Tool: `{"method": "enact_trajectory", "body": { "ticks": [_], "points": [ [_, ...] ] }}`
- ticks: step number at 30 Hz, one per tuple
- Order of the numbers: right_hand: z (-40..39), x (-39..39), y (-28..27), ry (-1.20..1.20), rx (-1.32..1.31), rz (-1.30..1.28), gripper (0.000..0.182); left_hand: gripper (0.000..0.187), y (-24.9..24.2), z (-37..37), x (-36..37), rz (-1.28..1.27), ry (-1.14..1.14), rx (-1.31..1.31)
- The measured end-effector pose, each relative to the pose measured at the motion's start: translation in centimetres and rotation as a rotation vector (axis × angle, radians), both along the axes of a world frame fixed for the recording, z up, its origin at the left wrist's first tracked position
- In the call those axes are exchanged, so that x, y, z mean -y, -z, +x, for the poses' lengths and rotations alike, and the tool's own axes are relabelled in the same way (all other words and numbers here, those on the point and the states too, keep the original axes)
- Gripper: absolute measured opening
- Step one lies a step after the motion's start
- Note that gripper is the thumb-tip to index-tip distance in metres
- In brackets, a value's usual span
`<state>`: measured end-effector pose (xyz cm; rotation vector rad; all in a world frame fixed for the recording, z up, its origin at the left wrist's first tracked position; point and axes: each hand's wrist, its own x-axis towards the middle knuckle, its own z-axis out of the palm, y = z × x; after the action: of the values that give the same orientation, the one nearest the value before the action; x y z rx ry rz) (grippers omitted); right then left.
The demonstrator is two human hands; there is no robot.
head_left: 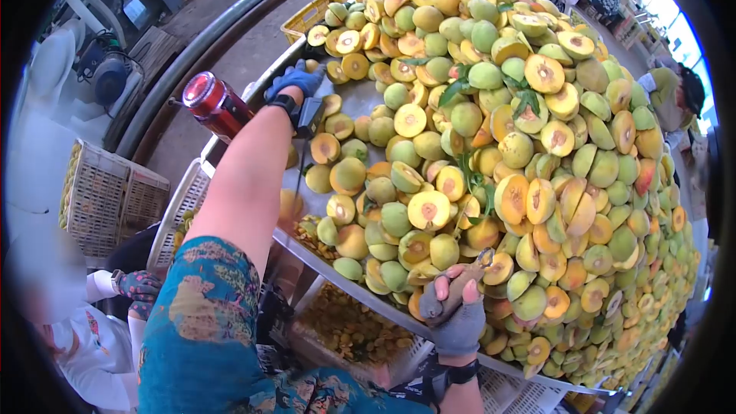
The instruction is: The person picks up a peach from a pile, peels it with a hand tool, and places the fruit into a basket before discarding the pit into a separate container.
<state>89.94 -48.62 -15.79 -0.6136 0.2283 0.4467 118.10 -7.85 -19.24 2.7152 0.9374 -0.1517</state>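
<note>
My left hand (pixel 297 80), in a blue glove, reaches to the far left edge of the metal table (pixel 356 100), beside halved fruit; what its fingers hold, if anything, is hidden. Near the table's front edge, my right hand (pixel 458 322), in a grey fingerless glove, is wrapped round a brown-handled tool (pixel 462 285) with a small metal tip. That tip is next to a halved fruit (pixel 498 268). A large heap of green and yellow halved fruit (pixel 468 119) covers most of the table, with some leaves among it.
A red can (pixel 216 105) stands at the table's left edge. Below the front edge is a crate (pixel 360 326) of fruit pieces. White crates (pixel 115 192) and a seated person (pixel 92 353) are at left. A yellow crate (pixel 314 15) lies behind; other people work at the far side.
</note>
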Motion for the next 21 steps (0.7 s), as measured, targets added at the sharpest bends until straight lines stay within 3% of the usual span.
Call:
{"method": "enact_trajectory", "body": {
  "ticks": [4, 8, 9, 10, 12, 14, 16, 18, 19, 21],
  "points": [
    [-0.7, 0.6, -0.5, -0.016, 0.023, 0.014, 0.039, 0.072, 1.6, 2.4, -1.8, -0.217, 0.119, 0.025],
    [-0.8, 0.9, -0.5, 0.025, 0.059, -0.163, 0.041, 0.063, 2.3, -0.5, 1.7, -0.534, 0.556, 0.069],
    [-0.7, 0.8, -0.4, 0.059, 0.1, -0.194, 0.04, 0.061, 2.2, -2.0, 3.6, -0.657, 0.501, 0.041],
    [-0.7, 0.7, -0.7, 0.054, 0.105, -0.191, 0.04, 0.062, -0.6, -4.9, 6.1, -0.606, 0.515, 0.024],
    [-0.9, 0.7, -1.1, 0.083, 0.073, -0.117, 0.038, 0.063, -0.1, -8.0, 7.9, -0.905, 0.425, 0.115],
    [-1.3, 0.6, -1.4, 0.087, 0.094, -0.106, 0.038, 0.062, -1.2, -9.7, 8.6, -0.717, 0.411, 0.064],
    [-1.6, 0.4, -1.4, 0.095, 0.055, -0.067, 0.038, 0.064, -2.4, -12.8, 10.0, -0.708, 0.427, 0.13],
    [-1.8, 0.2, -1.4, 0.064, 0.087, -0.124, 0.037, 0.073, -8.2, -15.5, 13.9, -0.138, 0.681, -0.16],
    [-1.9, 0.4, -0.8, 0.1, 0.089, -0.067, 0.035, 0.069, -7.9, -16.8, 16.0, 0.026, 0.765, -0.015],
    [-1.9, 0.3, 0.1, 0.123, 0.096, 0.02, 0.033, 0.056, -5.0, -17.7, 19.3, -0.044, 0.861, 0.615]
  ]
}}
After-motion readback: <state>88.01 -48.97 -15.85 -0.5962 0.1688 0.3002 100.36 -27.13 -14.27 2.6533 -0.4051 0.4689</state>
